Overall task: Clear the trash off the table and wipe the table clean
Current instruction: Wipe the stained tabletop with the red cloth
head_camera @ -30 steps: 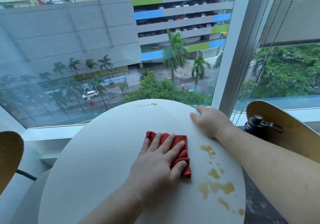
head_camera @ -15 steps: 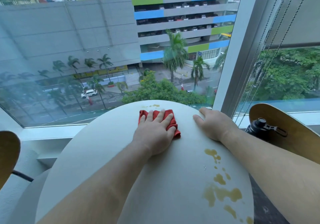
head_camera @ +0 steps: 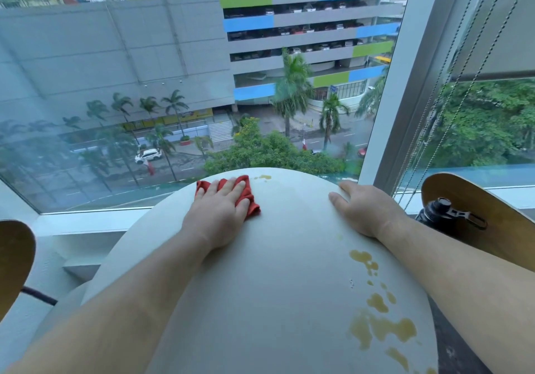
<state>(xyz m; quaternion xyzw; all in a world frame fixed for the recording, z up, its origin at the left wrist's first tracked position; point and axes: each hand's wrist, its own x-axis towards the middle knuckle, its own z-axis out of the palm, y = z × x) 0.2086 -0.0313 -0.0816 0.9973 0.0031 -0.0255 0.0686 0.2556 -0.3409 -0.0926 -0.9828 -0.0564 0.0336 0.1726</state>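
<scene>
- A large glass window (head_camera: pixel 115 84) is seen beyond the table's far edge.
- A round white table (head_camera: pixel 275 286) is shown below it.
- A curved wooden chair back (head_camera: pixel 498 229) is placed beside the table's right edge.
- The right hand (head_camera: pixel 364 211) is laid on the far right edge, fingers relaxed, nothing held.
- The left hand (head_camera: pixel 220 214) is pressed flat, fingers slightly spread, on the cloth.
- Yellowish liquid patches (head_camera: pixel 379 327) are spread along the near right edge.
- A crumpled red cloth (head_camera: pixel 252 202) is pinned at the far edge, just beside a small yellow spot (head_camera: pixel 263 177).
</scene>
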